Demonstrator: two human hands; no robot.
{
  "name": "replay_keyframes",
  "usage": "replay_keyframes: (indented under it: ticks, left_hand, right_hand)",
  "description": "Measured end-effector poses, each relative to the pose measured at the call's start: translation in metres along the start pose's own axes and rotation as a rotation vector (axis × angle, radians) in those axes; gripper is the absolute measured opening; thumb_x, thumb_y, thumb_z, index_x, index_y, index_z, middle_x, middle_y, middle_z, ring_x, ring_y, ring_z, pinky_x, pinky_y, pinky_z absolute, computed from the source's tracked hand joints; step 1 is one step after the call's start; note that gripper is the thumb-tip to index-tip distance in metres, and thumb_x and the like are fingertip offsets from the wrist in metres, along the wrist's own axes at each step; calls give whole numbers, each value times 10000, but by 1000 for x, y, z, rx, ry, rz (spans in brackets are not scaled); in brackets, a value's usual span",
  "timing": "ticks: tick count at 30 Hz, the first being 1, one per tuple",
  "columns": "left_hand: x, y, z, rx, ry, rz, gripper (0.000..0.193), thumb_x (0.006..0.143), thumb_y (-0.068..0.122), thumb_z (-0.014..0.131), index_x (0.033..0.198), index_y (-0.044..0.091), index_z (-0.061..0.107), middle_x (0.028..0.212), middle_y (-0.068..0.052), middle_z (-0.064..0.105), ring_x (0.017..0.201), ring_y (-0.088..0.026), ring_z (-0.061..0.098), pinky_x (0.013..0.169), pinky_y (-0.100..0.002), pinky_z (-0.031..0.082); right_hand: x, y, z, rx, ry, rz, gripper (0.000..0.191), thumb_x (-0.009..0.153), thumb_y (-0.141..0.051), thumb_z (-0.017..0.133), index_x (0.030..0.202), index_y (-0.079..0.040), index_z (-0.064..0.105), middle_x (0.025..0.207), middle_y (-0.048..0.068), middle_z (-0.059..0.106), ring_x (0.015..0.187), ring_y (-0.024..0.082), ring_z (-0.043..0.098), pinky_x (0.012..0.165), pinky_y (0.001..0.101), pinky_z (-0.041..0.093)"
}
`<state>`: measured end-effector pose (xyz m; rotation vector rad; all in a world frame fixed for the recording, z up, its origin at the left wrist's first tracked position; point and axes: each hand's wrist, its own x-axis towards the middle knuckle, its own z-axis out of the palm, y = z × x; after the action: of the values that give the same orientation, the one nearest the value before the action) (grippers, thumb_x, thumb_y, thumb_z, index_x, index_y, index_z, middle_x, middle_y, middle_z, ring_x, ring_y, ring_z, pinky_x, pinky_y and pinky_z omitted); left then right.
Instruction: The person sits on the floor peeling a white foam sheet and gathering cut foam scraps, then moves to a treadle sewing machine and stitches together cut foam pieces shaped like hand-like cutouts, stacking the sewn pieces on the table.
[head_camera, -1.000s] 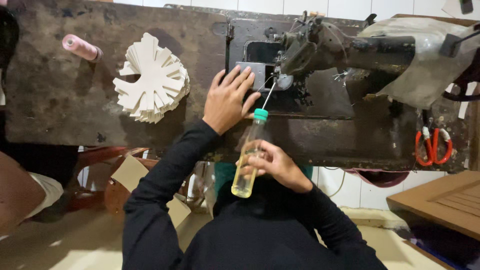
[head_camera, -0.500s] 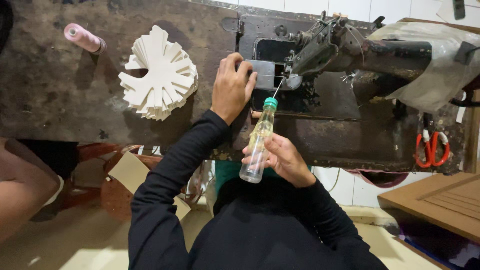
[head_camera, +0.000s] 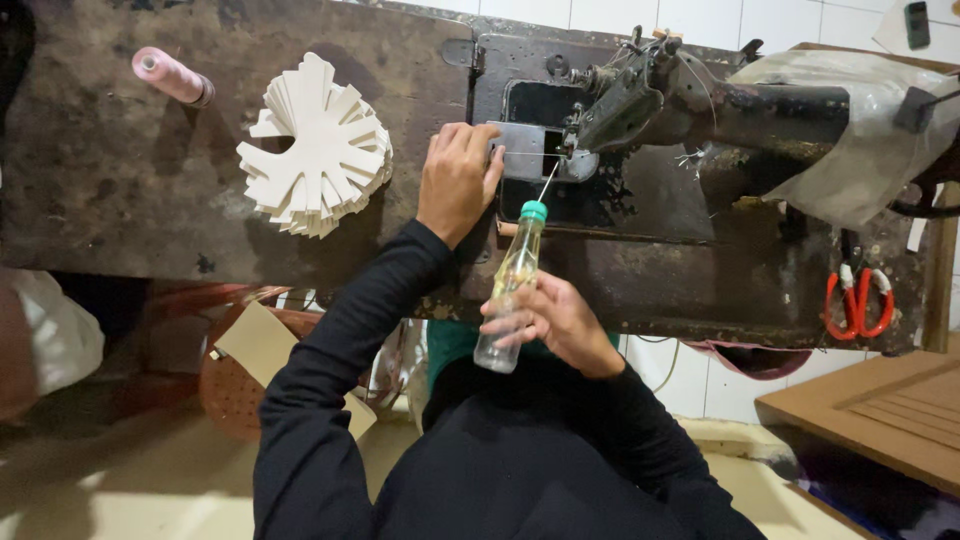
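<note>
We close the right hand's fingers (head_camera: 510, 312) around the clear oil bottle (head_camera: 508, 290), held off the counter's near edge, and aim its thin spout at the needle plate (head_camera: 527, 152). We press the left hand (head_camera: 458, 180) flat, fingers extended, beside that plate on the sewing machine (head_camera: 700, 110). Squeezing gently should limit spills.

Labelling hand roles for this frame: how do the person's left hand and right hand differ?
The left hand lies palm-down on the dark worn sewing machine table, fingertips at the metal plate; the right hand is raised off it. The left hand holds nothing; the right hand grips a clear plastic oil bottle with a green cap, its thin nozzle aimed at the needle area. Both wear black sleeves.
</note>
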<state>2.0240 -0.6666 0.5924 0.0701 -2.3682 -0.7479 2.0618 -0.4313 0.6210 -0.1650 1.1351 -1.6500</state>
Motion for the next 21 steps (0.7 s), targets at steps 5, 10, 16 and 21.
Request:
replay_keyframes:
  ticks: [5, 10, 16, 21]
  left_hand:
    - [4, -2, -2, -96, -38, 122, 288, 998, 94, 626, 1271, 2, 617, 1150, -143, 694, 1108, -337, 645, 1008, -435, 488]
    - [-23, 17, -62, -707, -205, -311, 372, 1133, 208, 458, 1390, -28, 586, 1300, -111, 739, 1242, -263, 693, 1083, -387, 509]
    - [-125, 50, -180, -638, -8, -405, 386, 1012, 191, 665, 1338, -15, 643, 1441, -137, 644, 1263, -194, 646, 1011, -336, 519]
    - [-226, 41, -268, -187, 387, -663, 311, 999, 134, 785, 1266, -2, 705, 1259, -105, 735, 1133, -159, 691, 973, -312, 554]
  right_hand:
    - [-16, 9, 14, -302, 3, -70, 497, 1006, -117, 679, 1438, 41, 492, 1212, 174, 698, 1058, 246, 710, 845, 366, 590]
    - [-3, 0, 41, -760, 96, -332, 789, 889, -151, 784, 1532, -6, 351, 1191, 151, 749, 1064, 243, 756, 919, 362, 602]
    - [55, 14, 105, -1034, -195, -593, 870, 901, -173, 796, 1555, 1, 250, 1207, 206, 718, 1096, 359, 737, 935, 412, 576]
    - [133, 83, 196, -1011, -742, -880, 731, 969, -109, 775, 1567, -35, 360, 1384, 270, 638, 1262, 431, 650, 1024, 444, 558]
